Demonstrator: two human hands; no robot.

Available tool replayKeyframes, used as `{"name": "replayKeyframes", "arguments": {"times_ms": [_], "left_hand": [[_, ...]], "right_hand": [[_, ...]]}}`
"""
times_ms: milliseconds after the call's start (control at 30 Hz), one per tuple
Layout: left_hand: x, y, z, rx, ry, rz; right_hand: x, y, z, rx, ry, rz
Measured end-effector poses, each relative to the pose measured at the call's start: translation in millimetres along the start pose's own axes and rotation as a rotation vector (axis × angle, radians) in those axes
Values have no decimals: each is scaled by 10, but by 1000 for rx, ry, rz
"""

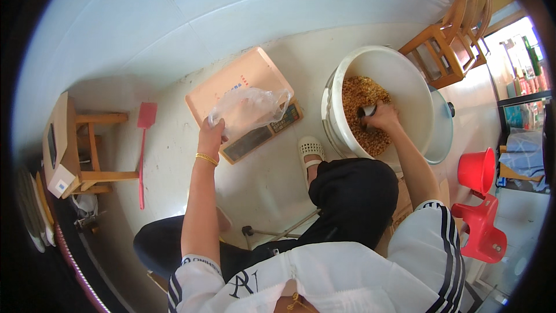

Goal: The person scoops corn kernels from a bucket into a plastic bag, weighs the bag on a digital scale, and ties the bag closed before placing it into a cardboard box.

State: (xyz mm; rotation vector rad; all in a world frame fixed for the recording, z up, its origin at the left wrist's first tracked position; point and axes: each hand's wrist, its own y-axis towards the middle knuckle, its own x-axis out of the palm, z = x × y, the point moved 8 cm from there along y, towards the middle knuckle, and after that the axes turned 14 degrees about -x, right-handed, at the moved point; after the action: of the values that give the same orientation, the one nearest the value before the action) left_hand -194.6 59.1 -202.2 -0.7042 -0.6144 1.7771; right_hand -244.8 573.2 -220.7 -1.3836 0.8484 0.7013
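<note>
Over the flat pan of an orange electronic scale (200,95), my left hand (212,134) pinches the rim of a clear plastic bag (254,111). The bag hangs loosely above the pan and partly covers it. To the right, my right hand (382,117) reaches into a large white plastic tub (408,78) and grips a metal scoop or cup (369,112). The scoop's dark mouth is against the golden-brown kernels or grains (360,89) heaped along the tub's left side. My fingers hide part of the scoop.
A pink fly swatter (147,115) lies left of the scale, near a wooden stool (100,118) bearing a cardboard box (67,156). Wooden chairs (438,54) stand behind the tub. A glass lid (443,126), red bucket (476,171) and red plastic stool (486,230) are at right.
</note>
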Motion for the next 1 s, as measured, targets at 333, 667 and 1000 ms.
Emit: {"name": "replayKeyframes", "arguments": {"times_ms": [333, 667, 1000], "left_hand": [[33, 143, -23, -50, -169, -95], [67, 77, 79, 17, -43, -32], [72, 105, 99, -6, -82, -31]], "right_hand": [[43, 18, -524, -281, -415, 321], [240, 169, -84, -376, 524, -86], [-103, -349, 94, -214, 1301, -164]]}}
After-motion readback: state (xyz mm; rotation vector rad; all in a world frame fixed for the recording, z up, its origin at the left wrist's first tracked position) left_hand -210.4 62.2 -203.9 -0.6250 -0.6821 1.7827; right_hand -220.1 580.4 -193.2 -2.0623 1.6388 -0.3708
